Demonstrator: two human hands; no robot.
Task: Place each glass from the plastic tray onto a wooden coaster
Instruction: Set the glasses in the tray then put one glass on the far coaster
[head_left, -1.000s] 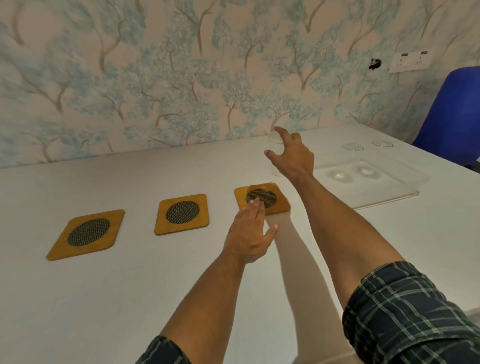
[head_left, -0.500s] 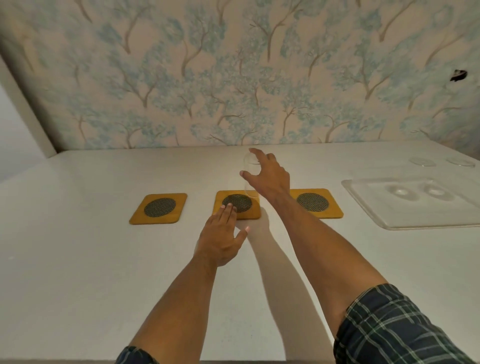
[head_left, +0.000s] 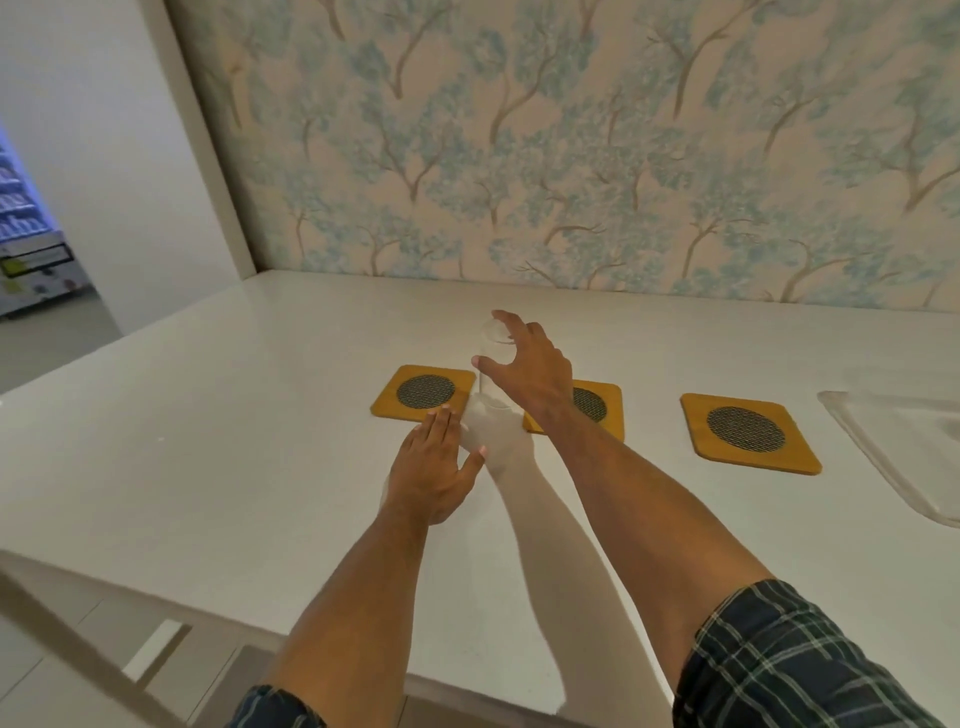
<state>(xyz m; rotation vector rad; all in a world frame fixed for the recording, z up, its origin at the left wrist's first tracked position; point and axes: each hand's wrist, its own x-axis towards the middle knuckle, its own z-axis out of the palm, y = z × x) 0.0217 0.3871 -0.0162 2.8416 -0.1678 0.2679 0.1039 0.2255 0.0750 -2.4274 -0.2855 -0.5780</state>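
1. The glass (head_left: 489, 364) is clear and hard to make out; it hangs upright in the air between the left coaster (head_left: 425, 391) and the middle coaster (head_left: 592, 405), its base seemingly just above the table (head_left: 208, 441).
2. The right hand (head_left: 530, 371) grasps the glass from above and the side, fingers curled round its upper wall near the rim.
3. The left hand (head_left: 434, 467) lies flat and open on the table, holding nothing, its fingertips touching the near edge of the left coaster, which suggests it steadies that coaster.
4. All three coasters are bare; the right coaster (head_left: 748, 431) sits just left of the plastic tray (head_left: 883, 447), whose contents are cut off at the frame edge.
5. The step in hand looks like setting the glass on the left coaster. To do it well, the person should carry the base over the dark mesh disc, keep the glass vertical, lower it gently until it sits flat, and only then let go.
6. A landing on the raised wooden border could leave the glass tilted.
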